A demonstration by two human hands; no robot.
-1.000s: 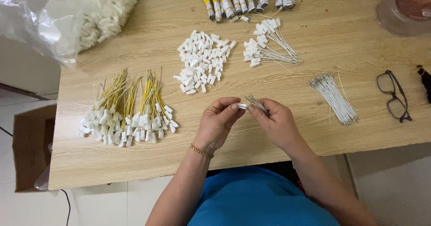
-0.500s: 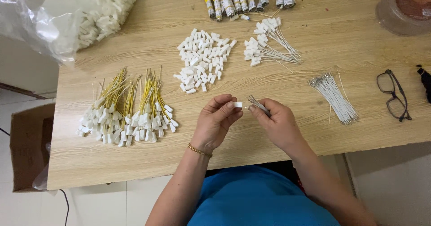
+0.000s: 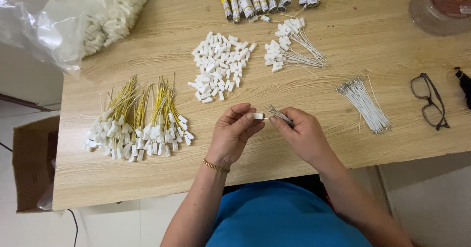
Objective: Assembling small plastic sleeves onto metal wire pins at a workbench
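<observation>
Left hand [image 3: 234, 134] pinches a small white connector [image 3: 257, 116] between its fingertips; right hand [image 3: 300, 135] is closed on a thin bundle of wires [image 3: 279, 115]. Wire ends point left at the connector, just beside it, above the worktop's [image 3: 171, 178] near edge.

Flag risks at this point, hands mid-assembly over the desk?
1. The left hand pinches a small white connector by its fingertips alone; it could slip and drop among the loose white connectors, likely costing time.
2. The right hand holds several thin wires at once; a wrong one might enter the connector.
3. The glasses lie near the desk's right edge; a sweeping arm could knock them off.
</observation>
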